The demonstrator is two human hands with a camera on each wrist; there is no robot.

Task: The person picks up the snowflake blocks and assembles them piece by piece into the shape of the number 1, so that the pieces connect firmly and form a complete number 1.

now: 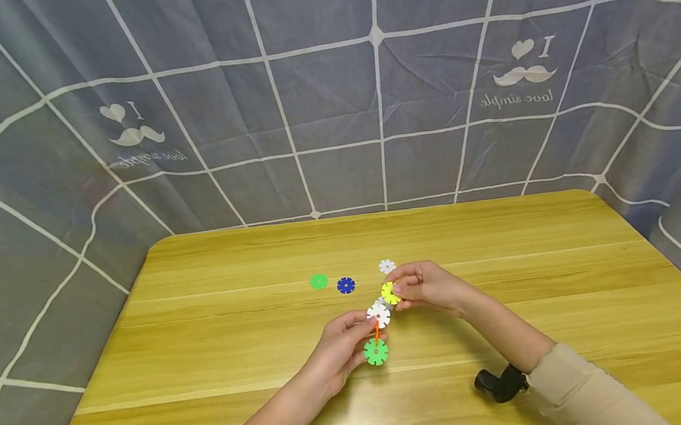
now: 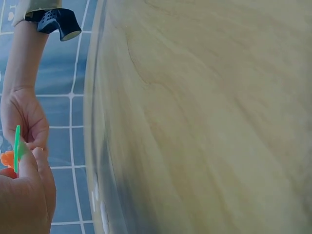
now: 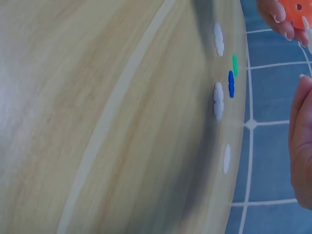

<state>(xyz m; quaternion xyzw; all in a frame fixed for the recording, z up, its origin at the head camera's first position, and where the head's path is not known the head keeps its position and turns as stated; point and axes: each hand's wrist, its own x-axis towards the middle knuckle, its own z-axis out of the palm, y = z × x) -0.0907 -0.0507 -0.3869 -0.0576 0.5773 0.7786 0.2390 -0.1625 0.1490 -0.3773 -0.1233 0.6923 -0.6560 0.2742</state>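
Note:
My left hand (image 1: 341, 349) pinches a small chain of notched plastic discs. It has a white disc (image 1: 379, 316) at the top, an orange disc (image 1: 377, 335) seen edge-on, and a green disc (image 1: 376, 352) at the bottom. Just up and to the right, my right hand (image 1: 424, 286) pinches a yellow notched disc (image 1: 389, 294) between thumb and fingers. The yellow disc is close to the white one; whether they touch I cannot tell. In the right wrist view, the orange disc (image 3: 296, 10) shows its face beside the left fingers.
On the wooden table (image 1: 237, 356) lie a loose green disc (image 1: 319, 282), a blue disc (image 1: 346, 285) and a white disc (image 1: 387, 266). The right wrist view shows further white discs (image 3: 218, 101) there. A black device (image 1: 501, 385) sits by the right sleeve. A grey curtain (image 1: 330, 92) hangs behind.

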